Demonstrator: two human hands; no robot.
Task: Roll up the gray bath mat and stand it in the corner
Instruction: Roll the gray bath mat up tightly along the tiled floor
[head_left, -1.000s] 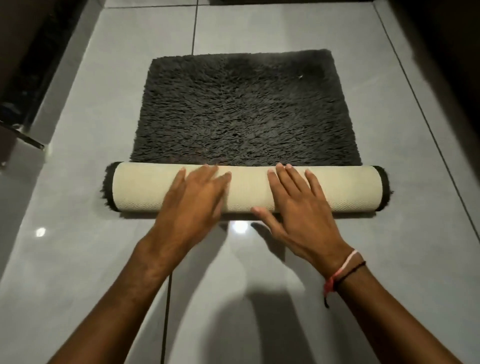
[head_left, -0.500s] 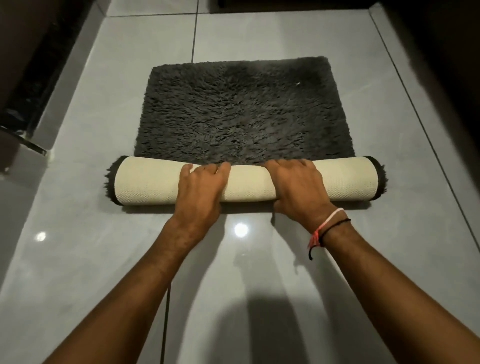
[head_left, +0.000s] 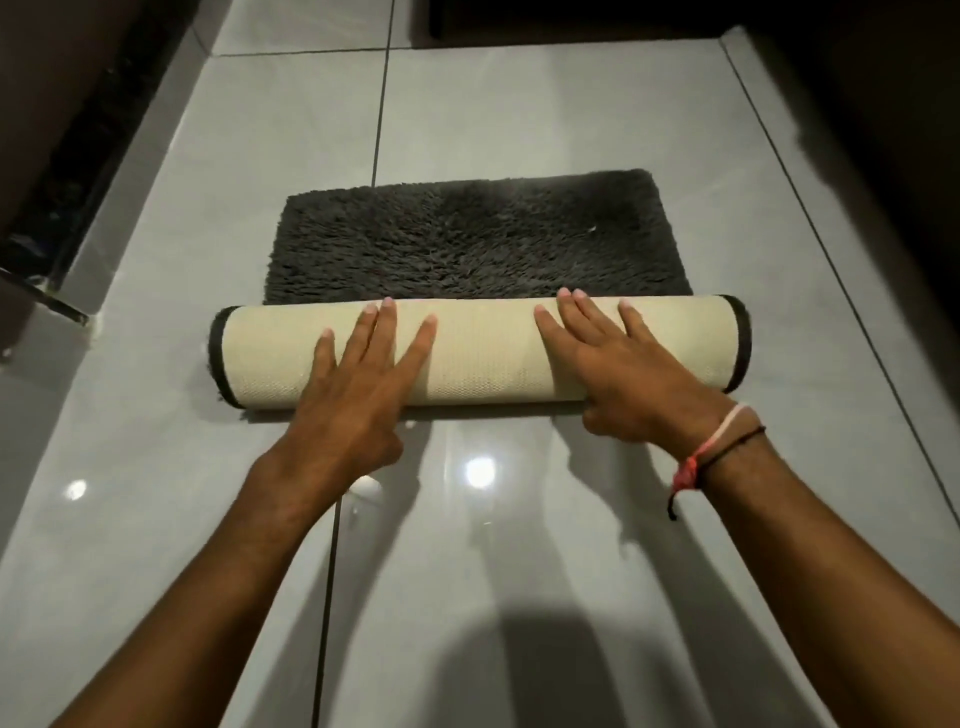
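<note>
The gray bath mat (head_left: 478, 244) lies on the tiled floor, shaggy side up, its far part still flat. Its near part is wound into a thick roll (head_left: 483, 353) that shows the cream woven backing, with dark pile at both ends. My left hand (head_left: 358, 384) rests flat on the roll left of centre, fingers spread. My right hand (head_left: 618, 374) lies flat on the roll right of centre, fingers spread, thumb at the roll's near side. Red and black threads circle the right wrist.
Glossy gray floor tiles (head_left: 519, 571) with dark grout lines surround the mat. A dark wall (head_left: 883, 130) runs along the right side. On the left stand a dark cabinet or door (head_left: 78, 130) and a metal fitting (head_left: 57, 306). A dark threshold (head_left: 571, 21) crosses the far end.
The roll has moved farther away and grown thicker, leaving less flat mat. My fingers, curled over the roll half a second ago, are now spread flat on it.
</note>
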